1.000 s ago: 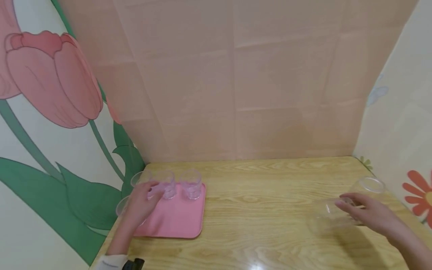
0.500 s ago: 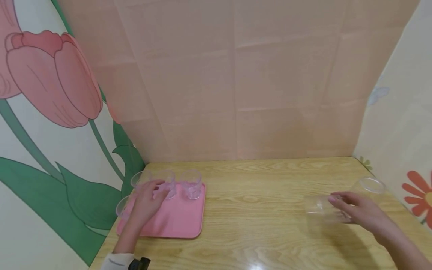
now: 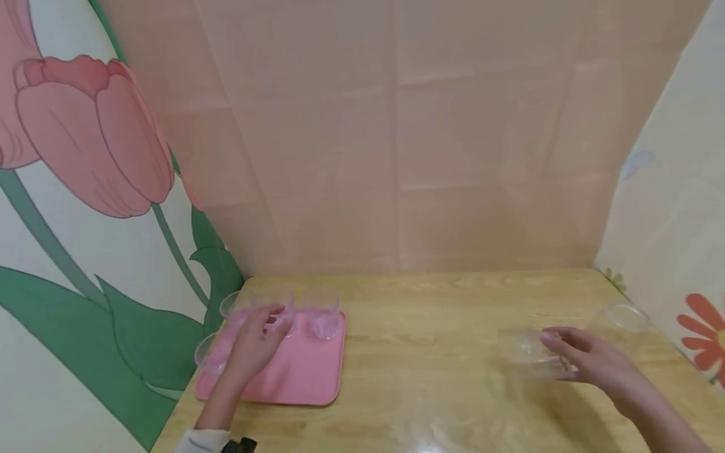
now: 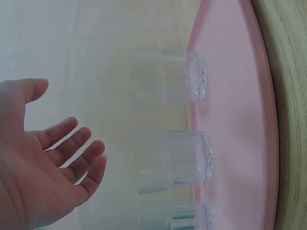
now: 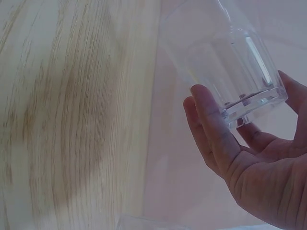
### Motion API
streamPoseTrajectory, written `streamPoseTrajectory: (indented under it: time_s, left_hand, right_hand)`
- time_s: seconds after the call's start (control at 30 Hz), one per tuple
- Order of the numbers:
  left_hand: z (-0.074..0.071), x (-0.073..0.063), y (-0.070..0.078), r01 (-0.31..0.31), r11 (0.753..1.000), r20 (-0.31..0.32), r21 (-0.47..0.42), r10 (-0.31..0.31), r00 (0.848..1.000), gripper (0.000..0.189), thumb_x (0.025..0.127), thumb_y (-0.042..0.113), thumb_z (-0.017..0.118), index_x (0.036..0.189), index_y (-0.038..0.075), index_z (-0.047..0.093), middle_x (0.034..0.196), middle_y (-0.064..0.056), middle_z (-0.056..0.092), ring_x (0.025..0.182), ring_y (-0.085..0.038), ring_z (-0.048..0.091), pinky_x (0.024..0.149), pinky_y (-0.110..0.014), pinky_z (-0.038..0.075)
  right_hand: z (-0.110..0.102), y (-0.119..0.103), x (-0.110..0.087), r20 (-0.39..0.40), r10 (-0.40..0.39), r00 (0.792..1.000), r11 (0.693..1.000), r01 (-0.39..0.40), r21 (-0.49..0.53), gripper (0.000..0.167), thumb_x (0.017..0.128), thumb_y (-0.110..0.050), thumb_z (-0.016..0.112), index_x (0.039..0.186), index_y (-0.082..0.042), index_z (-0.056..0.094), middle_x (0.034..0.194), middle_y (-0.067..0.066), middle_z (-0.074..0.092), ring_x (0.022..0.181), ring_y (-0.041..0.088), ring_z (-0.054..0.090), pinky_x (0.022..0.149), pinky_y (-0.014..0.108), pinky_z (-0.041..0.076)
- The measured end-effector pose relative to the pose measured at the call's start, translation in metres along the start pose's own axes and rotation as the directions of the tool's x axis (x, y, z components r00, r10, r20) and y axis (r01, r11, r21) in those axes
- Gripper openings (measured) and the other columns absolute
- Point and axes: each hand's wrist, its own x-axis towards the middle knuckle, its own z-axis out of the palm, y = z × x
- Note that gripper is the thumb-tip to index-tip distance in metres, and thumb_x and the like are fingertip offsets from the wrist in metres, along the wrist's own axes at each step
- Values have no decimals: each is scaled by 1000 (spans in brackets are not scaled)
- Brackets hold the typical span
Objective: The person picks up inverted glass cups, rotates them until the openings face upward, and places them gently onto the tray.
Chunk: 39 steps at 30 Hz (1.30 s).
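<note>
Closest to the viewer on the right, the right hand [image 3: 595,365] is gripping a clear glass [image 3: 527,360] by its base end, fingers and thumb curled round it, so that grip is clamped on the glass. It's being held tipped on its side, mouth pointing away from the palm toward the middle of the desk [image 3: 442,352], and it looks to be just above the wood rather than resting on it. Just beyond that grip, toward the wall, another clear glass [image 3: 625,316] is standing on the desk.

Over on the other side, the left hand [image 3: 255,343] is hovering over the pink tray [image 3: 300,377], fingers relaxed and spread, holding nothing as far as I can tell. Right past its fingertips three ribbed glasses are sitting in a row on the tray: nearest one [image 4: 175,163], the next [image 4: 168,79], plus one at the edge [image 4: 175,218]. A fourth glass [image 3: 206,355] is sitting beside the wrist, at the tray's wall-side edge.

My take: clear glass is slippery, so keeping the thumb firmly opposite the fingers and turning it upright before lowering it seems the safe way. The free hand should be staying clear of the rims so nothing gets knocked.
</note>
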Motion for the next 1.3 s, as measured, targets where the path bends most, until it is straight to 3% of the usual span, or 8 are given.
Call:
streamPoseTrajectory:
  time_s: [0.1, 0.23, 0.43, 0.6, 0.87, 1.13, 1.3]
  left_hand:
    - [3, -2, 2, 1, 1000, 13, -2, -1, 1000, 49, 98, 37, 67, 137, 8, 60, 133, -12, 62, 117, -32, 58, 96, -52, 51]
    - [6, -3, 6, -54, 998, 2, -13, 54, 999, 51, 98, 39, 67, 137, 7, 60, 132, -13, 63, 115, -32, 59, 95, -51, 52]
    - [10, -8, 18, -111, 991, 14, -81, 113, 994, 51, 98, 37, 67, 137, 5, 58, 132, -13, 62, 117, -34, 59, 95, -54, 51]
    - [17, -9, 31, -140, 986, 34, -90, 144, 989, 55, 98, 43, 65, 140, 8, 56, 135, -9, 61, 118, -32, 59, 96, -54, 51]
    - [32, -16, 45, -136, 981, 77, -138, 147, 986, 51, 99, 39, 65, 141, 12, 55, 133, -2, 61, 118, -28, 59, 96, -54, 50]
    - [44, -21, 57, -152, 965, 95, -211, 175, 980, 48, 100, 31, 65, 142, 12, 53, 135, -6, 60, 116, -28, 58, 96, -53, 50]
    - [49, -20, 62, -165, 960, 107, -225, 193, 975, 50, 101, 35, 62, 143, 10, 53, 135, -7, 61, 117, -28, 59, 96, -54, 50]
  right_hand:
    - [2, -1, -1, 13, -3, 1000, 1000, 3, 12, 67, 108, -43, 45, 150, 8, 35, 148, 35, 42, 126, 44, 52, 81, 33, 60]
    - [8, -10, 1, 8, -28, 1000, 1000, 28, 13, 65, 107, -43, 46, 150, 6, 37, 147, 33, 44, 123, 39, 56, 81, 32, 59]
    - [22, -28, 3, 15, -45, 999, 998, 44, 48, 65, 106, -43, 48, 150, 4, 39, 149, 31, 44, 127, 43, 53, 82, 32, 59]
    - [31, -38, 7, 39, -77, 996, 994, 74, 87, 62, 107, -40, 48, 149, 4, 40, 147, 30, 46, 129, 44, 52, 85, 39, 59]
    - [50, -48, 10, 76, -68, 995, 985, 55, 162, 60, 106, -39, 50, 149, 3, 41, 149, 29, 44, 132, 45, 48, 90, 45, 57]
    - [66, -59, 12, 84, -90, 992, 974, 70, 216, 59, 105, -37, 54, 146, 4, 44, 146, 28, 47, 132, 43, 49, 91, 45, 57]
    - [73, -58, 18, 67, -85, 994, 976, 69, 207, 58, 106, -38, 52, 147, 2, 44, 148, 27, 46, 132, 43, 48, 92, 48, 56]
